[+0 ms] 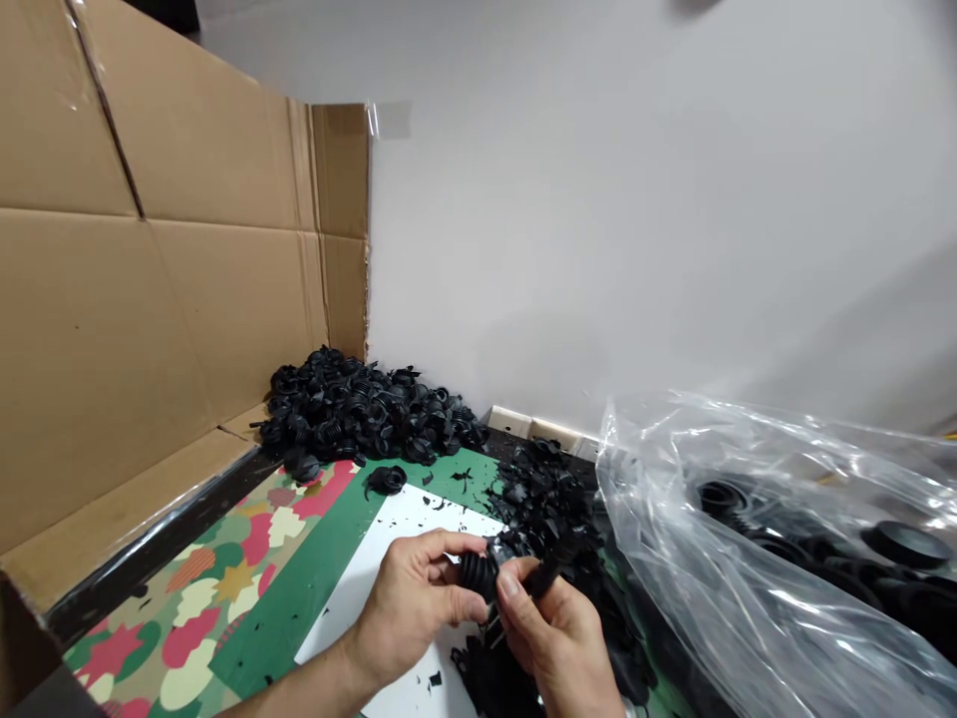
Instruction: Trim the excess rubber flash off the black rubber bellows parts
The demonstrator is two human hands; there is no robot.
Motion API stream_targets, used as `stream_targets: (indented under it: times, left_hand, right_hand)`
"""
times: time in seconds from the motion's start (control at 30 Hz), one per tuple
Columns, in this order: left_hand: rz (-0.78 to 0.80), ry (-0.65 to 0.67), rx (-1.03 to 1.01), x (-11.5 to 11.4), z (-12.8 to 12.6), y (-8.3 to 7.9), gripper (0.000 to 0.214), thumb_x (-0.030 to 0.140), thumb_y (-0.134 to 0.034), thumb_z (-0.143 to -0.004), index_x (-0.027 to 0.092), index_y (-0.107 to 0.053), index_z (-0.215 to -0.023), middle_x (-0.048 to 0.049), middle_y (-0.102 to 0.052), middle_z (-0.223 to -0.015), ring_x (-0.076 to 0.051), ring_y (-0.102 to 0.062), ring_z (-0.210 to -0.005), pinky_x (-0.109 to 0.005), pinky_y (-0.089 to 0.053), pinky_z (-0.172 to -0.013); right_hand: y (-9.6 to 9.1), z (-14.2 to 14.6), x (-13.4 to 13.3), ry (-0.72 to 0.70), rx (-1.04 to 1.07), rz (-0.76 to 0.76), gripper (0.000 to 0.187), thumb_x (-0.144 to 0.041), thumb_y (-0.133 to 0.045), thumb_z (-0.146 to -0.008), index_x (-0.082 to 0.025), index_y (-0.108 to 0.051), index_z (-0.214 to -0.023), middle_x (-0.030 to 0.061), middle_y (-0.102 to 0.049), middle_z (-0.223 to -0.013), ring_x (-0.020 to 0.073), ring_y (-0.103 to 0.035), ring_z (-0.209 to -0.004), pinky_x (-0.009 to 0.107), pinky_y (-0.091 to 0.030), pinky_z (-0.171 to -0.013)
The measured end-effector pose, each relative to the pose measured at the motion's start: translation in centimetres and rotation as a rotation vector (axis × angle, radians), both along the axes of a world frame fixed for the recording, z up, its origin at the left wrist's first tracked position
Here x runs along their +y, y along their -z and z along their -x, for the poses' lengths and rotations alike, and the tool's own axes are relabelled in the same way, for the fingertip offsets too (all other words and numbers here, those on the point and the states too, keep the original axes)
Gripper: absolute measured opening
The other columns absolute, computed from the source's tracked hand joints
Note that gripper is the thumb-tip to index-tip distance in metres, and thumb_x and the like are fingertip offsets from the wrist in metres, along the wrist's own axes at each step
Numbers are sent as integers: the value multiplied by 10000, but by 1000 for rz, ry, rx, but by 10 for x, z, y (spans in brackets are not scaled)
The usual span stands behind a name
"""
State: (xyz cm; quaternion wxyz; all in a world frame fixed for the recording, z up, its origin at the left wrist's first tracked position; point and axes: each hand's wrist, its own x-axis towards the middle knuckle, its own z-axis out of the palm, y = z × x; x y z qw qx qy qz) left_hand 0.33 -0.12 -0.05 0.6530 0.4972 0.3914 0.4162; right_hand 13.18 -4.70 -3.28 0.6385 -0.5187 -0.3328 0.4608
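My left hand (415, 608) grips a black ribbed rubber bellows (477, 576) by its side, with the fingers curled over the top. My right hand (553, 638) holds a black-handled cutting tool (542, 580), and its metal end (499, 550) sits against the end of the bellows. Part of the tool is hidden by my fingers. Black rubber scraps (545, 499) lie in a heap just beyond my hands, and more lie below them. A large pile of ribbed rubber pieces (359, 414) lies farther back.
A white sheet (400, 524) and a green and multicoloured patterned mat (201, 598) lie under the scraps. A cardboard wall (150, 299) stands at the left, a white wall (598, 219) behind. A clear plastic bag (748, 558) with black rubber parts sits at the right.
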Motion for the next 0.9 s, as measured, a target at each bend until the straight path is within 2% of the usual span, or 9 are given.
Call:
stream_targets:
  times: [0.07,0.13,0.23,0.33,0.43,0.63,0.77,0.9]
  left_hand:
    - [50,15,5,1,0,0,384,84,-789,-459,123,-744,-838,64,-546,-454,-87,-442,-434,-237,-380,-491]
    - [34,15,3,1,1,0,376,94,-798,-463,123,-743,-834,62,-545,-459,-87,-447,-437,-234,-383,-486]
    - [-83,-7,-24,-1,3,-1,354,78,-804,-466,148,-756,-809,6,-639,-673,-116,-520,-562,-232,-423,-523]
    - [-141,-31,-4,-3,5,-4,421,65,-820,-461,170,-749,-863,-40,-684,-894,-178,-587,-750,-243,-464,-604]
    - [-143,-66,28,-4,6,-5,416,72,-824,-480,171,-720,-871,-38,-699,-860,-199,-606,-794,-255,-477,-652]
    - [-245,-79,49,-5,7,-1,301,69,-778,-543,171,-718,-819,-52,-687,-938,-198,-615,-812,-254,-477,-653]
    - [-295,-27,79,-7,7,-2,298,72,-771,-559,182,-724,-832,-65,-679,-986,-221,-606,-889,-245,-470,-649]
    - [-282,-12,145,-7,7,-5,379,107,-862,-453,191,-728,-797,-30,-659,-891,-166,-551,-739,-210,-412,-559]
  right_hand:
    - [0,0,0,-3,-10,2,447,-592,-730,-643,-177,-570,-683,-90,-342,-464,61,-229,-396,199,-147,-382]
    - [1,1,0,1,-12,-6,451,-600,-720,-654,-176,-567,-681,-92,-328,-463,62,-219,-403,198,-142,-381]
    - [1,2,-1,23,-38,-30,446,-596,-718,-659,-173,-580,-685,-76,-381,-478,65,-241,-407,202,-160,-386]
    - [2,2,-2,65,-94,-79,428,-582,-730,-648,-171,-616,-685,-28,-512,-542,103,-397,-459,220,-287,-432]
    - [6,1,-3,91,-141,-116,417,-573,-746,-628,-172,-639,-676,0,-593,-600,152,-520,-554,259,-400,-539]
    - [14,5,-1,95,-149,-112,425,-592,-716,-645,-178,-666,-724,9,-609,-586,201,-584,-602,306,-463,-604]
    - [13,6,-2,89,-213,-95,434,-599,-678,-678,-168,-679,-724,27,-629,-611,211,-588,-622,305,-467,-613]
    - [7,6,-5,22,-191,-76,409,-581,-670,-692,-173,-665,-663,2,-584,-576,173,-528,-570,266,-419,-565]
